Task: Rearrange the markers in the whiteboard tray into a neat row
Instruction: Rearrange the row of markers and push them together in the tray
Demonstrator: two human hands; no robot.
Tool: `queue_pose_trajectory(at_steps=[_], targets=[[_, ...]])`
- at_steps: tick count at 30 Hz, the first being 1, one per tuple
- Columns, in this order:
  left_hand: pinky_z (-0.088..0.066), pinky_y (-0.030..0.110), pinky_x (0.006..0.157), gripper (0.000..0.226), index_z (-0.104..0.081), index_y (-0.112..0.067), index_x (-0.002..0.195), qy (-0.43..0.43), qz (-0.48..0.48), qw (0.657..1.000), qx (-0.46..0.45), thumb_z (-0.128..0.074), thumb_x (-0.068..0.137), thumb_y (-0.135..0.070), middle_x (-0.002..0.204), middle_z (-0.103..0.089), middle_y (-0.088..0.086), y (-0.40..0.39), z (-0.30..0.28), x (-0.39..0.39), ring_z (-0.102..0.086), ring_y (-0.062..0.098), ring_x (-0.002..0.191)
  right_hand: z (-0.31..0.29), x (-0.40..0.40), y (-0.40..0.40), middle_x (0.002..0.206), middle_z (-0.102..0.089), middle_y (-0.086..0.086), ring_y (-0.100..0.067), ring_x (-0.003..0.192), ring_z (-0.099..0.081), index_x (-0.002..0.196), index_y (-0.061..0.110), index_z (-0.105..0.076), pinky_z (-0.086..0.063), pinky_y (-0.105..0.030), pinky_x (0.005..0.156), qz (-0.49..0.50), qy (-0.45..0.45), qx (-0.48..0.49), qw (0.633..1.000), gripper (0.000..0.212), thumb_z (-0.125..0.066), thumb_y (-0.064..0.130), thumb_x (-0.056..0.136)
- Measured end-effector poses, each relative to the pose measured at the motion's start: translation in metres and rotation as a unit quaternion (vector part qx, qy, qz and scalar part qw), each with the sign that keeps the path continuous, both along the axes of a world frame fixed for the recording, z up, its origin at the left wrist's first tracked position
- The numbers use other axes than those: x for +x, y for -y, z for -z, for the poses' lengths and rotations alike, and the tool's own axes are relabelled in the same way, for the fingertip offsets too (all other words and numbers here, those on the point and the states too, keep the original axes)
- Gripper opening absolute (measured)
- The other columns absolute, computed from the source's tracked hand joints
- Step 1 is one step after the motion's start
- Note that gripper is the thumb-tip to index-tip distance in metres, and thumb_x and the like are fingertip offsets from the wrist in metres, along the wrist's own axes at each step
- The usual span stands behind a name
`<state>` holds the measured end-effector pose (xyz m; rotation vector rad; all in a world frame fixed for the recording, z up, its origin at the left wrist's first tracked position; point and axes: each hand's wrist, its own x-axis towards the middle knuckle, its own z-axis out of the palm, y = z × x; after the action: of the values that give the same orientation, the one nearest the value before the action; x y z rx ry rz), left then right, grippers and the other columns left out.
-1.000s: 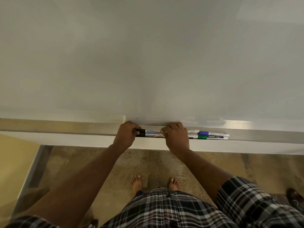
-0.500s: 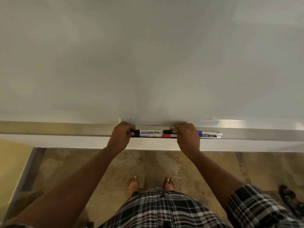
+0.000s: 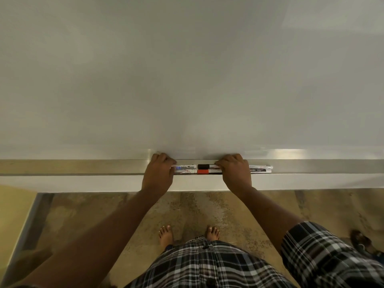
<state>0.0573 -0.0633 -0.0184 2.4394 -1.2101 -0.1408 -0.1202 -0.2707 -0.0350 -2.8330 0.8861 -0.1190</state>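
Several markers lie end to end in two rows in the metal whiteboard tray [image 3: 83, 167]. Between my hands I see two white-barrelled markers [image 3: 185, 169], then a black-capped marker [image 3: 204, 166] behind a red-capped marker [image 3: 204, 171]. My left hand [image 3: 160, 173] rests fingers-down over the left ends of the left pair. My right hand [image 3: 234, 173] covers the middle of the rows, its fingertips touching the black-capped marker. Two more marker barrels [image 3: 260, 169] stick out to the right of that hand. What either hand grips is hidden.
The whiteboard [image 3: 187, 69] fills the upper view. Below the tray are a concrete floor [image 3: 187, 210], my bare feet [image 3: 166, 235] and plaid clothing. A dark sandal [image 3: 360, 242] lies at the lower right.
My right hand slid right along the tray, uncovering the black-capped and red-capped markers. The left hand stayed at the left end and now hides the black caps there.
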Motion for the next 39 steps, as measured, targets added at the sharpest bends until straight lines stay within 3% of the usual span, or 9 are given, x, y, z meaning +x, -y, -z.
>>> queue_pose_trajectory(at_steps=[7,14,18,20,25,34,39], targets=[[-0.048,0.037,0.093,0.028,-0.067,-0.014,0.119,-0.061,0.093,0.994,-0.003,-0.054,0.095,-0.013,0.115,-0.069,0.005,0.043,0.004,-0.029,-0.054,0.023,0.11,0.001,-0.002,-0.001,0.118,-0.064,0.004,-0.026,0.114,-0.049,0.117,0.029,-0.071,-0.047,-0.044,0.085,-0.012,-0.026,0.0,1.0,0.028,-0.063,0.019,0.092],[-0.048,0.037,0.092,0.029,-0.068,-0.015,0.119,-0.063,0.115,0.991,0.041,-0.053,0.094,-0.014,0.113,-0.069,0.007,0.074,0.008,-0.037,-0.056,0.025,0.109,0.003,-0.019,0.005,0.104,-0.066,0.003,-0.024,0.094,-0.056,0.101,0.022,-0.071,-0.048,-0.04,0.074,0.034,0.052,0.022,0.998,0.013,-0.064,0.018,0.09],[-0.048,0.035,0.091,0.028,-0.068,-0.015,0.118,-0.05,0.102,0.993,0.034,-0.055,0.093,-0.014,0.111,-0.067,0.005,0.075,0.012,-0.038,-0.056,0.023,0.108,0.003,-0.039,0.025,0.101,-0.067,0.001,-0.022,0.09,-0.056,0.098,0.021,-0.072,-0.05,-0.038,0.072,0.143,0.11,0.045,0.983,0.012,-0.063,0.016,0.091],[-0.049,0.034,0.088,0.026,-0.069,-0.016,0.114,-0.035,0.1,0.994,0.023,-0.058,0.09,-0.013,0.105,-0.064,0.004,0.078,0.013,-0.041,-0.057,0.023,0.102,0.002,-0.056,0.045,0.104,-0.069,0.001,-0.021,0.091,-0.058,0.1,0.022,-0.072,-0.052,-0.037,0.073,0.171,0.094,0.034,0.98,0.015,-0.065,0.014,0.09],[-0.05,0.038,0.078,0.015,-0.073,-0.014,0.099,-0.026,0.102,0.994,0.029,-0.067,0.086,-0.017,0.092,-0.06,0.006,0.078,0.013,-0.046,-0.057,0.025,0.089,0.003,-0.078,0.077,0.106,-0.07,0.001,-0.026,0.093,-0.06,0.102,0.023,-0.074,-0.046,-0.036,0.07,0.095,0.035,0.001,0.995,0.019,-0.07,0.013,0.087],[-0.051,0.043,0.077,0.013,-0.072,-0.013,0.097,-0.021,0.074,0.997,0.03,-0.066,0.086,-0.018,0.091,-0.062,0.005,0.085,0.01,-0.057,-0.057,0.025,0.088,0.002,-0.084,0.086,0.107,-0.069,0.007,-0.021,0.096,-0.058,0.106,0.029,-0.074,-0.037,-0.033,0.072,0.039,0.013,0.0,0.999,0.017,-0.064,0.023,0.093],[-0.05,0.042,0.08,0.015,-0.072,-0.013,0.1,-0.009,0.057,0.998,0.04,-0.061,0.09,-0.015,0.096,-0.063,0.006,0.087,0.012,-0.061,-0.056,0.025,0.092,0.004,-0.083,0.088,0.11,-0.066,0.003,-0.023,0.101,-0.056,0.109,0.028,-0.072,-0.044,-0.039,0.08,0.016,-0.018,-0.012,1.0,0.022,-0.072,0.021,0.087]])
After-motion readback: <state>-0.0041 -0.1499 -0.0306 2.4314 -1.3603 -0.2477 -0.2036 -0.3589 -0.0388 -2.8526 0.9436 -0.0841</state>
